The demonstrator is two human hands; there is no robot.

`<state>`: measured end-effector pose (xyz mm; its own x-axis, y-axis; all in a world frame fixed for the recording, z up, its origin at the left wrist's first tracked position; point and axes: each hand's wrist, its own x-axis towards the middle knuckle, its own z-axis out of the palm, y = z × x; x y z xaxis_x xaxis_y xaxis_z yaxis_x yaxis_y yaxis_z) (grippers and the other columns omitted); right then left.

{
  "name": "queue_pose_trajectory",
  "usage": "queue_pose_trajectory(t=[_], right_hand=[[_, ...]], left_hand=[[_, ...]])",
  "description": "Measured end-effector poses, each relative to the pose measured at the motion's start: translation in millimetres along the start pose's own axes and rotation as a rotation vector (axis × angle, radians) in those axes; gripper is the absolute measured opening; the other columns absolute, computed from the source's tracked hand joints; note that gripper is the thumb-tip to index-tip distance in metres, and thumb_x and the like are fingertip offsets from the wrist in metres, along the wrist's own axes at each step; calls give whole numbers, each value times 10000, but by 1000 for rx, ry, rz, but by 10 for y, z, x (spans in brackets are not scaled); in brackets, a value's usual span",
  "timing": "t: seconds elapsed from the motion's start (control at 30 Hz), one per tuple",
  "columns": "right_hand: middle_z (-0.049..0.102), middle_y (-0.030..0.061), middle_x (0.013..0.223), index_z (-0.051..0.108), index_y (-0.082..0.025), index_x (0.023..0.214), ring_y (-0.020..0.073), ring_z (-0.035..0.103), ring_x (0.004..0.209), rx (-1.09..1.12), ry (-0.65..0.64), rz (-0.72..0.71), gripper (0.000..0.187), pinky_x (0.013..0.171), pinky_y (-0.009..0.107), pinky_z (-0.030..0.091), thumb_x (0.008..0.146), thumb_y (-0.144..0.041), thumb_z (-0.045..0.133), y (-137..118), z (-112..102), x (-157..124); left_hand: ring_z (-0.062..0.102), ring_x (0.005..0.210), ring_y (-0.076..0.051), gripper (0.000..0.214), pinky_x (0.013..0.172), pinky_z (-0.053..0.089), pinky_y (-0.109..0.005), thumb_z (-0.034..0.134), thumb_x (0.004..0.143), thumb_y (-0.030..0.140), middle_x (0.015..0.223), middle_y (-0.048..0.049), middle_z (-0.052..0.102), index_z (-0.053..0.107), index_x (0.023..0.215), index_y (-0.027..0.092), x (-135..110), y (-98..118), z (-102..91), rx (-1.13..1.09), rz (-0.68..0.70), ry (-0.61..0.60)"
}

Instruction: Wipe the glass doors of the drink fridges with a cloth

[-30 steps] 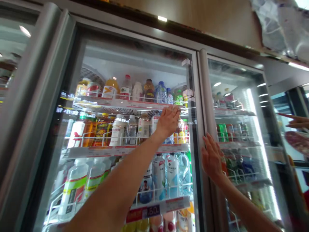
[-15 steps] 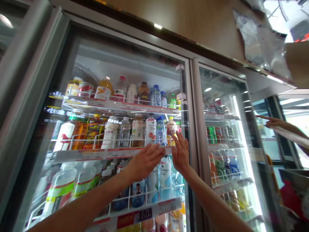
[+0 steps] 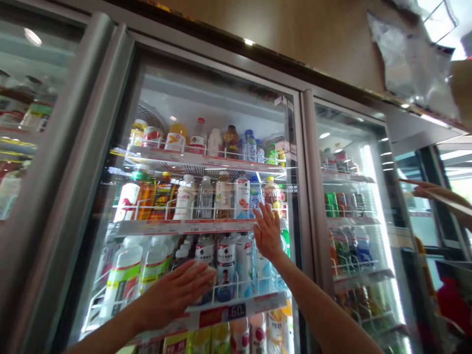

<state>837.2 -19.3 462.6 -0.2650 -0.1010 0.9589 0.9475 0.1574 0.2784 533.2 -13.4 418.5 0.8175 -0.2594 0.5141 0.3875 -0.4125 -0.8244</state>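
Both my hands are raised in front of the glass door [image 3: 206,86] of a drinks fridge, holding nothing. My left hand [image 3: 177,290], fingers stretched and lying together, covers part of the lower bottles, near a dark blue bottle with a person on its label [image 3: 225,280]. With its fingers spread, my right hand [image 3: 268,233] is before the middle shelf edge [image 3: 206,226], nearest in view to a blue-labelled bottle [image 3: 255,194] and a brown bottle with a yellow cap [image 3: 271,189]. Whether either palm touches the glass, I cannot tell.
Metal door posts [image 3: 311,196] flank this door, and a second glass door [image 3: 352,172] shows more drinks. Plastic bags [image 3: 409,61] lie along the wooden panel [image 3: 295,34] above. At the right edge is another hand [image 3: 435,191], perhaps a reflection.
My left hand has moved down and left, away from my right hand. My right hand has shifted slightly left and its fingers have spread. The view has turned a little left.
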Motion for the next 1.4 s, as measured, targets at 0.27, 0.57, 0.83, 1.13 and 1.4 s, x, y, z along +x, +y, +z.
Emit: queue_pose_trajectory(t=[0.27, 0.57, 0.83, 1.13, 1.4], right_hand=[[311, 58, 1460, 293, -266, 1387, 204, 215, 1370, -5, -24, 20, 512, 1100, 463, 182, 882, -237, 373, 32, 3, -45], [299, 56, 1465, 324, -251, 1378, 213, 232, 1365, 4, -25, 25, 508, 1097, 452, 180, 874, -244, 384, 45, 8, -62], [304, 61, 1463, 332, -245, 1376, 218, 243, 1360, 31, -16, 29, 504, 1096, 452, 177, 877, -253, 397, 41, -4, -61], [361, 84, 1431, 397, -216, 1338, 235, 278, 1345, 51, 22, 31, 471, 1081, 474, 205, 870, -265, 384, 21, -4, -59], [366, 104, 1426, 423, -186, 1320, 241, 285, 1342, 45, 23, 23, 459, 1078, 481, 212, 867, -252, 386, 18, -9, -57]], left_hand=[[251, 1350, -161, 452, 1140, 181, -376, 486, 848, 278, 1377, 24, 435, 440, 1297, 296, -495, -18, -100, -29, -18, -124], [138, 1381, -237, 409, 1109, 219, -444, 446, 860, 196, 1379, -37, 431, 478, 1268, 216, -682, -126, -239, 161, -410, -41], [215, 1363, -203, 425, 1131, 172, -425, 468, 856, 222, 1371, -13, 445, 460, 1279, 256, -967, 136, -180, 71, -218, -159], [210, 1365, -182, 425, 1144, 167, -398, 489, 851, 261, 1439, 23, 339, 459, 1276, 269, -1124, 184, -245, 24, -65, -157], [169, 1377, -195, 388, 1122, 214, -388, 491, 848, 223, 1440, 23, 338, 496, 1233, 266, -1023, 121, -249, 15, -59, -111]])
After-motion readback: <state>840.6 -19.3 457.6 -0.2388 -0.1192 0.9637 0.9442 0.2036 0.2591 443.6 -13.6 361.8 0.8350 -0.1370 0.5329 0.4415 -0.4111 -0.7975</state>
